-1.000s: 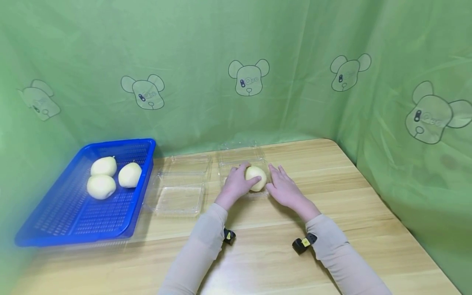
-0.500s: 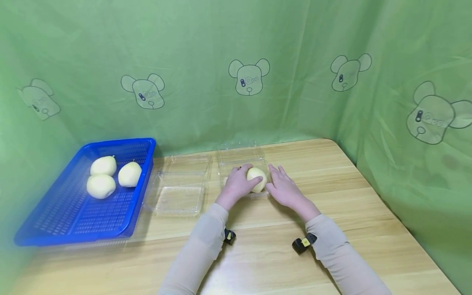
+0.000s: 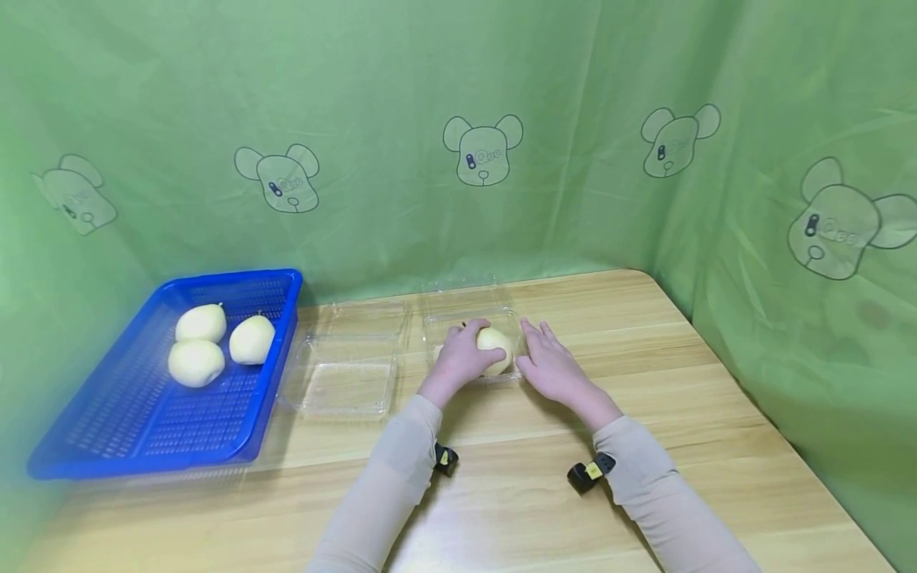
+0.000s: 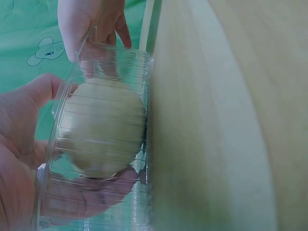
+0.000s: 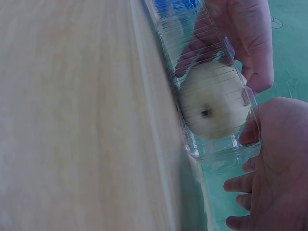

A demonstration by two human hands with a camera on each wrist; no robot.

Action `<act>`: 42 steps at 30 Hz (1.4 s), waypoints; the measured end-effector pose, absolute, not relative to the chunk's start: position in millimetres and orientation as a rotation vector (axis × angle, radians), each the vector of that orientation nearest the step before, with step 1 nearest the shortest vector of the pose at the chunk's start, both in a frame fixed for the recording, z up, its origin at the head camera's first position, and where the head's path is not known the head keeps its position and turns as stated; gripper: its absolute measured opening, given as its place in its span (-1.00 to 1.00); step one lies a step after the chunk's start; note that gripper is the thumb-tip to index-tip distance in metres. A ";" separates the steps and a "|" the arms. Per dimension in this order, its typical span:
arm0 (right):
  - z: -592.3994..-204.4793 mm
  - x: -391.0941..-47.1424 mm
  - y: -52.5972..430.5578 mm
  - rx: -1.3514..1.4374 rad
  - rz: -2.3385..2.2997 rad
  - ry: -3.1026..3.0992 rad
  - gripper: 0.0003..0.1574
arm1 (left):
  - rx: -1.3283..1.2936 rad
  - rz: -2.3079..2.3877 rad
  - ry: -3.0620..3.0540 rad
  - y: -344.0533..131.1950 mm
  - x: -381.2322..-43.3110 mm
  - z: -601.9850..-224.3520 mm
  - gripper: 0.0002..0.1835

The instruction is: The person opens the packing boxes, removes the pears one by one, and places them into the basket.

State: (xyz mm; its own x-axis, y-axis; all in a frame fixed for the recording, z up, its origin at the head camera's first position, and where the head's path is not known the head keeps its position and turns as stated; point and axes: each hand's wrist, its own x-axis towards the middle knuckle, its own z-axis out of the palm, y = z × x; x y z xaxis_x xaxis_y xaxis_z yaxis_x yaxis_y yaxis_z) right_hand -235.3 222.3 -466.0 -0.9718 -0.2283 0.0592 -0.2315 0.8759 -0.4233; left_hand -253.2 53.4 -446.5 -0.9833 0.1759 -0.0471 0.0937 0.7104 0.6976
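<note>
My left hand (image 3: 462, 356) grips a pale yellow pear (image 3: 496, 350), thumb on the near side and fingers over the far side. The pear sits inside the base of a clear plastic clamshell box (image 3: 512, 325), its lid (image 3: 466, 301) folded back toward the curtain. Through the ribbed wall in the left wrist view, the pear (image 4: 103, 127) shows with fingers below it. My right hand (image 3: 553, 366) lies along the box's right side, fingers extended and thumb at the rim. In the right wrist view, a dark spot marks the pear (image 5: 214, 101) facing the box's end.
Left of the hands, a second clear clamshell box (image 3: 351, 388) lies opened on the wooden table (image 3: 516, 509). Farther left stands a blue plastic basket (image 3: 247, 446) with three pears (image 3: 197, 364) in it. A green curtain (image 3: 372, 95) surrounds the table's back and sides.
My left hand has shifted and turned the pear slightly within the box, covering a little more of it. The right hand has stayed almost still at the box's side.
</note>
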 end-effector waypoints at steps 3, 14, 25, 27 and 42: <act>-466.7 -235.6 222.5 0.376 0.681 -3.041 -0.19 | 0.212 1.141 2.788 52.4 -253.3 -446.0 -0.30; -467.5 -235.8 221.7 0.372 0.685 -3.047 -0.18 | 0.222 1.141 2.774 51.2 -251.9 -445.0 -0.26; -467.6 -235.4 221.3 0.370 0.694 -3.051 -0.18 | 0.237 1.087 2.844 52.5 -253.1 -449.8 -0.22; -467.6 -235.5 221.0 0.369 0.694 -3.051 -0.18 | 0.234 1.086 2.857 52.2 -253.5 -450.4 -0.22; -469.6 -236.8 221.4 0.354 0.692 -3.041 -0.17 | 0.198 1.213 2.839 47.1 -253.0 -435.1 -0.12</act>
